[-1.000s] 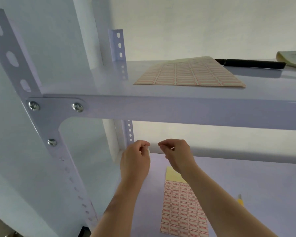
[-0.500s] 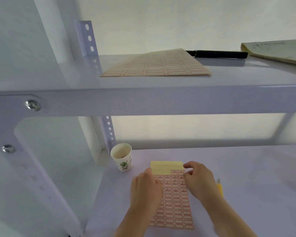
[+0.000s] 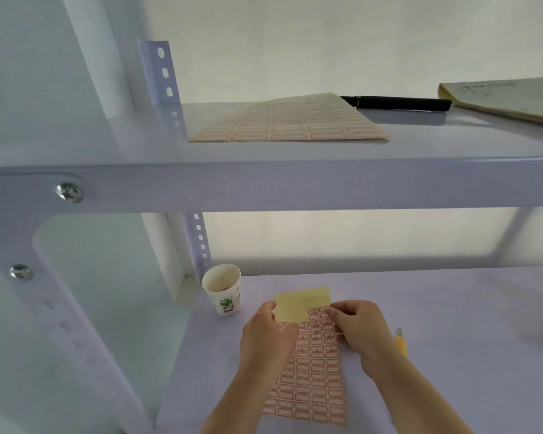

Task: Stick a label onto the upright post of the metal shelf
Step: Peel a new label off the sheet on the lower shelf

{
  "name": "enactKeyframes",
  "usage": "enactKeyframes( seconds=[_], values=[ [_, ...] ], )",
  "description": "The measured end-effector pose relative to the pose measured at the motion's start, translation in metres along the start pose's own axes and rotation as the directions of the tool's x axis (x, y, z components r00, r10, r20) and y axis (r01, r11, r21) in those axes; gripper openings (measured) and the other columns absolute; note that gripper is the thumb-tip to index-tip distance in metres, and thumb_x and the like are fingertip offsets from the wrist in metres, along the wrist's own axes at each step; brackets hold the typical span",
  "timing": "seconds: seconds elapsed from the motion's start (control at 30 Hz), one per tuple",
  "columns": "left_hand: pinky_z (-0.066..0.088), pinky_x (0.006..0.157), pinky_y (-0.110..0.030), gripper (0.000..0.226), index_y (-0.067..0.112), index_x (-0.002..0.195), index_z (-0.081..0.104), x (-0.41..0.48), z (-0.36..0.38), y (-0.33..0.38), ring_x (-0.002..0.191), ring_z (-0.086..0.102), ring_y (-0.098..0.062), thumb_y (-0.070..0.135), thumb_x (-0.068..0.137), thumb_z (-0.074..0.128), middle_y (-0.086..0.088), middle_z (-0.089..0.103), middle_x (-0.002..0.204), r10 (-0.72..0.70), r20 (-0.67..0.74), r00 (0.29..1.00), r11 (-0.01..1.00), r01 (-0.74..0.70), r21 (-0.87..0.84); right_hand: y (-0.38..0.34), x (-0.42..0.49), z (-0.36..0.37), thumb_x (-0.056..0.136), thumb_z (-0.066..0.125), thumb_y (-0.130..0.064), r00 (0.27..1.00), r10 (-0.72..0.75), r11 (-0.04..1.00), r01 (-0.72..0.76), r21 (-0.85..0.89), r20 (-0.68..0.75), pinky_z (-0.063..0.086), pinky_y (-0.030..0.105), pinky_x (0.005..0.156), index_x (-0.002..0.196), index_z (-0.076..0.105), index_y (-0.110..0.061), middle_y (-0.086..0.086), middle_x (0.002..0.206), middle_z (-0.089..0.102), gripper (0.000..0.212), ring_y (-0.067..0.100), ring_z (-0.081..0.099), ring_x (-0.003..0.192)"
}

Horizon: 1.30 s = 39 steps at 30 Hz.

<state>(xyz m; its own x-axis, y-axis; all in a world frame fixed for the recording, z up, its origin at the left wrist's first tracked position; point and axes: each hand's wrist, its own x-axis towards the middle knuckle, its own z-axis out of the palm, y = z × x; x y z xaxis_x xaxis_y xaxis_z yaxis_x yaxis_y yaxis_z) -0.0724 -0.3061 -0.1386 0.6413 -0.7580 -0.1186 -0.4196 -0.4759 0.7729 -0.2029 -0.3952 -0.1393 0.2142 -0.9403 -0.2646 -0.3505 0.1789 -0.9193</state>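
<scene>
We have a single view, from a camera worn on the person's head, so no second view overlaps it. We look forward and slightly down into a metal shelf unit, from close in. Our eye sits about level with the front edge of the upper shelf (image 3: 295, 186), so we skim its top at a shallow angle and see onto the lower shelf (image 3: 452, 339) more steeply. The wide lens bends the front post (image 3: 60, 308) at left. Both forearms enter from the bottom edge.
</scene>
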Motion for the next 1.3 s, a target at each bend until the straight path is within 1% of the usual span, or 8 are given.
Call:
enactKeyframes(
  seconds=[0.2, 0.43, 0.6, 0.77, 0.87, 1.0, 1.13, 1.3],
  values=[
    [0.055, 0.089, -0.033, 0.058, 0.033, 0.122, 0.056, 0.008, -0.006, -0.002, 0.104, 0.065, -0.012, 0.058, 0.072, 0.071, 0.017, 0.066, 0.102, -0.013, 0.007, 1.0, 0.992, 0.014, -0.128, -0.008, -0.009, -0.006, 0.099, 0.056, -0.011, 0.993, -0.066, 0.995, 0.058, 0.075, 0.101, 0.059, 0.029, 0.063, 0.086, 0.074, -0.009, 0.009, 0.081, 0.08, 0.023, 0.02, 0.075, 0.073],
    [0.059, 0.071, -0.026, 0.027, 0.015, 0.096, 0.076, 0.013, -0.022, 0.012, 0.082, 0.078, -0.017, 0.01, 0.072, 0.087, -0.001, 0.083, 0.086, 0.046, 0.167, 0.985, 0.767, 0.073, -0.638, -0.03, -0.029, -0.015, 0.096, 0.061, -0.013, 0.975, -0.221, 0.962, 0.217, 0.165, 0.009, 0.062, 0.031, 0.068, 0.093, 0.074, -0.016, 0.003, 0.077, 0.08, 0.014, 0.02, 0.076, 0.074],
    [0.059, 0.076, -0.033, 0.014, 0.013, 0.086, 0.08, 0.007, -0.027, 0.025, 0.082, 0.079, -0.02, 0.006, 0.076, 0.083, -0.005, 0.083, 0.085, 0.135, 0.186, 0.973, 0.742, 0.025, -0.67, -0.034, -0.039, -0.013, 0.087, 0.073, -0.029, 0.847, -0.478, 0.874, 0.434, -0.217, -0.233, 0.051, 0.017, 0.065, 0.097, 0.058, -0.033, -0.018, 0.093, 0.063, 0.018, 0.004, 0.064, 0.075],
    [0.058, 0.079, -0.039, 0.009, 0.015, 0.083, 0.081, 0.004, -0.029, 0.031, 0.082, 0.076, -0.023, 0.006, 0.081, 0.077, -0.007, 0.081, 0.084, 0.18, 0.22, 0.959, 0.703, 0.031, -0.71, -0.031, -0.046, -0.008, 0.083, 0.075, -0.026, 0.725, -0.672, 0.705, 0.563, -0.431, -0.152, 0.047, 0.017, 0.069, 0.085, 0.072, -0.024, -0.015, 0.089, 0.057, 0.004, 0.004, 0.059, 0.08],
    [0.057, 0.085, -0.046, 0.01, 0.014, 0.087, 0.082, 0.003, -0.028, 0.031, 0.084, 0.075, -0.026, 0.016, 0.078, 0.077, -0.01, 0.081, 0.087, 0.23, 0.249, 0.941, 0.674, 0.031, -0.738, -0.033, -0.05, -0.006, 0.083, 0.075, -0.03, 0.744, -0.652, 0.719, 0.546, -0.43, -0.148, 0.053, 0.026, 0.069, 0.087, 0.074, -0.024, -0.014, 0.087, 0.063, 0.008, 0.008, 0.061, 0.076],
    [0.058, 0.084, -0.047, 0.019, 0.011, 0.091, 0.082, 0.004, -0.027, 0.028, 0.083, 0.075, -0.028, 0.021, 0.076, 0.076, -0.014, 0.08, 0.089, 0.264, 0.285, 0.921, 0.653, 0.047, -0.756, -0.036, -0.052, -0.006, 0.085, 0.073, -0.032, 0.784, -0.607, 0.748, 0.506, -0.43, -0.134, 0.036, 0.008, 0.061, 0.085, 0.072, -0.028, -0.016, 0.086, 0.066, 0.004, -0.003, 0.055, 0.071],
    [0.058, 0.08, -0.048, 0.017, 0.009, 0.092, 0.081, 0.006, -0.026, 0.025, 0.082, 0.075, -0.033, 0.019, 0.079, 0.074, -0.018, 0.079, 0.089, 0.268, 0.294, 0.917, 0.651, 0.053, -0.757, -0.04, -0.053, -0.005, 0.084, 0.073, -0.03, 0.812, -0.567, 0.784, 0.482, -0.391, -0.137, 0.043, 0.005, 0.064, 0.077, 0.071, -0.03, -0.017, 0.08, 0.067, 0.008, -0.007, 0.057, 0.083],
    [0.056, 0.087, -0.057, 0.025, 0.002, 0.095, 0.078, 0.004, -0.027, 0.023, 0.086, 0.074, -0.039, 0.019, 0.077, 0.076, -0.025, 0.078, 0.094, 0.245, 0.299, 0.922, 0.662, 0.066, -0.747, -0.04, -0.054, -0.007, 0.083, 0.074, -0.026, 0.848, -0.516, 0.826, 0.457, -0.331, -0.119, 0.045, 0.008, 0.06, 0.067, 0.068, -0.032, -0.015, 0.072, 0.069, 0.017, 0.003, 0.06, 0.067]
  ],
)
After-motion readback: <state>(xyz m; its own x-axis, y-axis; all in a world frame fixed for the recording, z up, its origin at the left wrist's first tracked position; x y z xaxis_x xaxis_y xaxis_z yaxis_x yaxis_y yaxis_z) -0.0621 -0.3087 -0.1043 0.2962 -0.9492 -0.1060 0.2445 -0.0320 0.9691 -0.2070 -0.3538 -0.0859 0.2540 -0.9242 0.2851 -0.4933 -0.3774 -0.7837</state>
